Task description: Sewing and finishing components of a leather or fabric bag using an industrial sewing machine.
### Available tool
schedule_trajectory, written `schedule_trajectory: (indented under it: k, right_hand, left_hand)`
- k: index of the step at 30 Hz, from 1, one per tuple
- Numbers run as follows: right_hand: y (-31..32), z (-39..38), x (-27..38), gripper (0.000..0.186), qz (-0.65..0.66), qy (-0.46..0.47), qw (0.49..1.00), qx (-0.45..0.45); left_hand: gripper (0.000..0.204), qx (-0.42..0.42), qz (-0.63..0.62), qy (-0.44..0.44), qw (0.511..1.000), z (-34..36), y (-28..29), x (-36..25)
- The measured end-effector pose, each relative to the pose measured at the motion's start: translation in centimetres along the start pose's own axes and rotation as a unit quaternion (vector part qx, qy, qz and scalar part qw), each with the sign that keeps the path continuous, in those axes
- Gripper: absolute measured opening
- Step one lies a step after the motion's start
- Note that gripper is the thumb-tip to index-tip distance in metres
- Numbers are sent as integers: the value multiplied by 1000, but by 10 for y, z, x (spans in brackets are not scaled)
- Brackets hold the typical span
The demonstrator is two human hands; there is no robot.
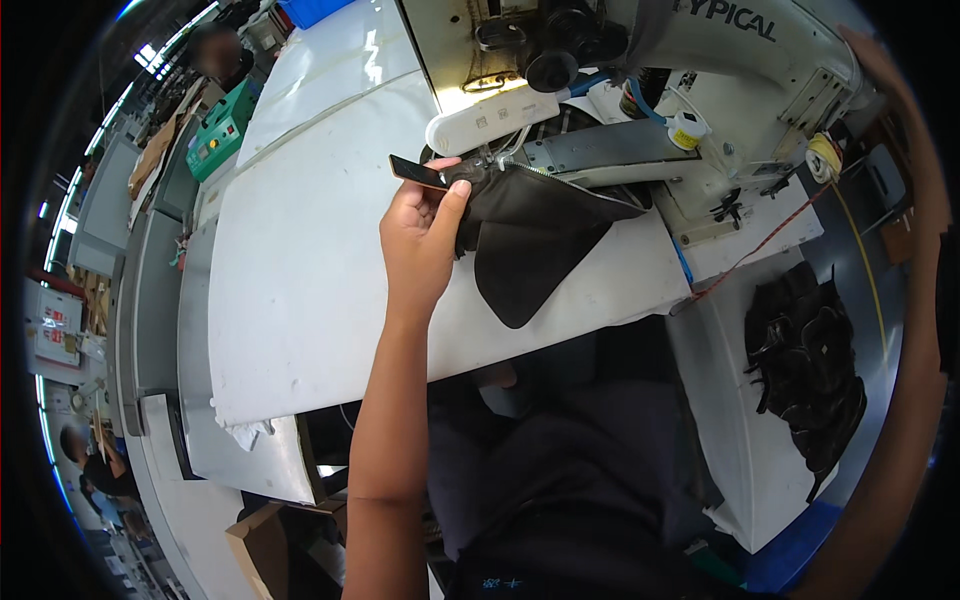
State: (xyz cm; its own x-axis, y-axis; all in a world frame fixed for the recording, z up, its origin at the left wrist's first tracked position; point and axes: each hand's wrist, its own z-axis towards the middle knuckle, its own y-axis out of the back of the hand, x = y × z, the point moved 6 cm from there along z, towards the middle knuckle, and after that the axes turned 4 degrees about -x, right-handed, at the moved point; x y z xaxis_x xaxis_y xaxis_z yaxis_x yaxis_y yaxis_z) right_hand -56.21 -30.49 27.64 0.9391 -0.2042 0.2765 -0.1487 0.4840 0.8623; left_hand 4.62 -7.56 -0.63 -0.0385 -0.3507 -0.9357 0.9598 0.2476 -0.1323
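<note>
Currently I see the left hand (425, 225) upper centre of the frame, grip narrow, thumb and fingers pinching a small dark strip (418, 173). Leather piece (540, 245) with an edge zip (575, 182) is just right of the hand, upper centre, at the sewing machine (800, 75), its lower flap over the white surface (300, 290). Right hand (868, 60) is upper right, by the machine's end; can't tell its grip. Dark pile (808, 370) at right of frame; green box (222, 130) upper left.
</note>
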Motion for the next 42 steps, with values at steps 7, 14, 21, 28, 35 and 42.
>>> schedule_trajectory:
  k: [7, 14, 21, 28, 35, 42]
  right_hand:
    - [-23, 74, -39, 78, -60, 227, 956, -176]
    - [-59, -27, -77, 77, 267, 22, 900, -343]
    - [-38, 44, -20, 74, 56, 140, 988, 8]
    - [-93, -96, -34, 67, 425, -14, 840, -337]
    - [-54, -277, 2, 27, 455, 48, 839, -295]
    - [-220, -425, 74, 25, 289, 206, 935, 21]
  left_hand:
    - [31, -4, -9, 10, 1000, 1, 2, 10]
    - [28, -50, 5, 10, 999, -26, 35, 17]
    - [24, -121, 175, -58, 976, -62, 92, -16]
    - [25, -180, 257, -97, 944, -101, 90, -14]
    - [31, -86, 357, -192, 910, -98, 37, -35]
    - [30, -110, 404, -273, 866, -106, 16, -53]
